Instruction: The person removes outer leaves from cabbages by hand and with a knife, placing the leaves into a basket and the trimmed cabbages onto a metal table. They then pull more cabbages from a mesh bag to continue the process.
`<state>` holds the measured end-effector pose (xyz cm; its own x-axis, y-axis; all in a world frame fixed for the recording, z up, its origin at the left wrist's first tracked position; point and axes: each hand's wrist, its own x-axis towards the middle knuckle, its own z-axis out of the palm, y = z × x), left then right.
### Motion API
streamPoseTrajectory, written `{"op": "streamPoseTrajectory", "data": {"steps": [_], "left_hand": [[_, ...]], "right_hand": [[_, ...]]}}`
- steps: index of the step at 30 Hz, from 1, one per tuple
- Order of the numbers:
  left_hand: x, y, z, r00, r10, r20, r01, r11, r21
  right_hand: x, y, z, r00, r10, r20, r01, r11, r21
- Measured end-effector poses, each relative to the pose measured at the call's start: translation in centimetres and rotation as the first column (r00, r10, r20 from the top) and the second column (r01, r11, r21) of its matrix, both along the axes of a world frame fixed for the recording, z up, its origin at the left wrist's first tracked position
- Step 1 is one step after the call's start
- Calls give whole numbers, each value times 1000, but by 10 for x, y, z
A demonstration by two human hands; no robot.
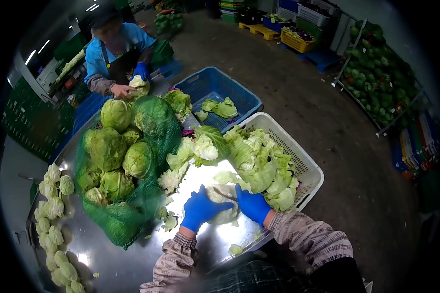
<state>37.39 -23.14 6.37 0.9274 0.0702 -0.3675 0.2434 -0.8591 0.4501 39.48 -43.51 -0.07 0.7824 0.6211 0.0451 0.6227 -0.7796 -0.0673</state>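
Observation:
A pale, trimmed cabbage (227,215) rests on the shiny metal table (190,244) in front of me. My left hand (200,210), in a blue glove, grips its left side with the thumb across the front. In my blue-gloved right hand (253,202) is a small knife (223,194), its dark, thin blade lying against the top of the cabbage. Loose outer leaves (205,146) are heaped just beyond. Left of my hands, a green net bag (125,229) lies open around several whole cabbages (115,185).
A white crate (310,180) full of leaves stands at the table's right, with a blue crate (249,93) behind it. Trimmed cabbages (56,234) line the left edge. Across the table a person (117,53) handles another cabbage (139,88). A rack of bagged cabbages (376,78) stands far right.

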Motion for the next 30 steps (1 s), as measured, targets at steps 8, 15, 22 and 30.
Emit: {"op": "streamPoseTrajectory", "data": {"steps": [8, 15, 22, 30], "left_hand": [[-30, 10, 7, 998, 66, 21, -64, 991, -117], [-18, -4, 19, 998, 65, -23, -64, 997, 44], [-4, -19, 21, 1000, -14, 0, 14, 989, 146], [-13, -39, 13, 981, -115, 155, 77, 969, 235]], "right_hand": [[42, -16, -13, 899, -209, -385, 324, 909, 263], [-37, -18, 20, 1000, -11, 28, 8, 994, 106], [-13, -10, -17, 997, -22, 68, 15, 995, 98], [58, -8, -55, 938, -281, -202, 290, 957, 19]]}}
